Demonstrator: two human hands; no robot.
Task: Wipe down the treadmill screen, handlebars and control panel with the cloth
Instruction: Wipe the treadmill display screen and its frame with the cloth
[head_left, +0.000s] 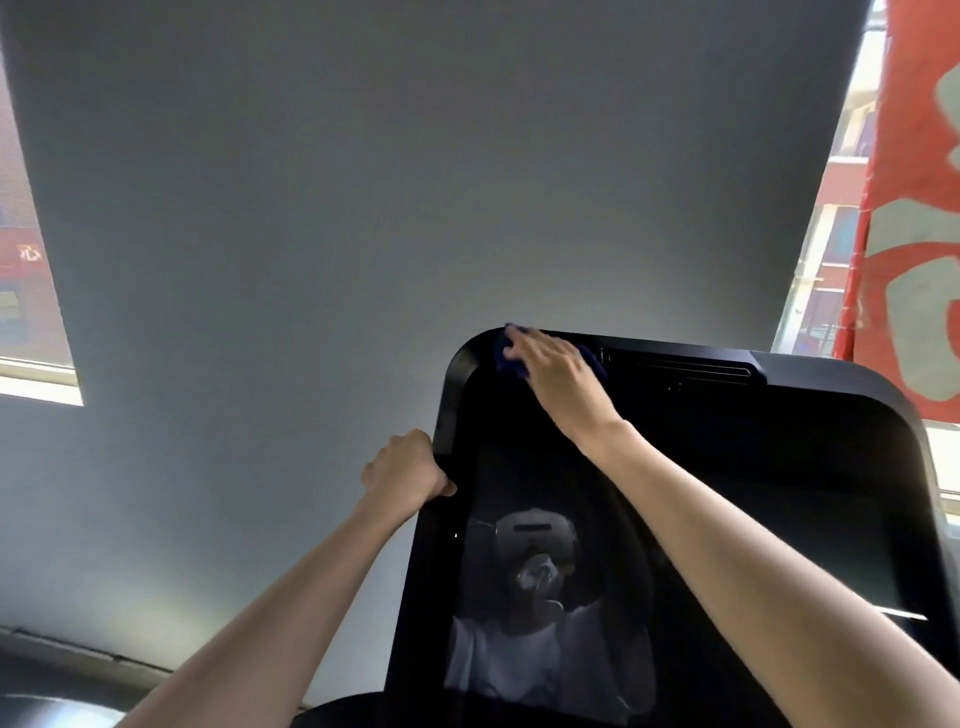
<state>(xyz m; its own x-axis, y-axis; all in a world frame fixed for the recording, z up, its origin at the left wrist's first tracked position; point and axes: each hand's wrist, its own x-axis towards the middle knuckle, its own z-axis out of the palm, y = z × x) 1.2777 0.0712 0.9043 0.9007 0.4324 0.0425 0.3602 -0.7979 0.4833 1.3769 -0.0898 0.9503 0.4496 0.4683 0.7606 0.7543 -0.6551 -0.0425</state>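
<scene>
A grey blind (363, 182) fills most of the view, with a strip of window (31, 291) at its left edge and brick buildings visible through the glass. The black treadmill screen (727, 493), unlit and glossy, occupies the lower right. It has rounded corners, a raised frame, and a slotted vent along its top edge. Its lower left part carries a reflection of the person in a white top and a head-worn device. A red banner (914, 208) with pale lettering hangs at the far right, above and behind the screen.

Both bare forearms reach up from the lower edge. The left hand (402, 473) grips the screen's left frame, with the fingers (410, 444) curled round the edge and the thumb lying along the front. The right hand (556, 371) lies palm-down at the screen's upper left corner, and its fingers (524, 345) are nearly straight and close together, pressing on the cloth (508, 364).

The cloth is dark blue and bunched. It sits between the right hand and the screen just below the top frame, with its folds showing to either side of the hand.
</scene>
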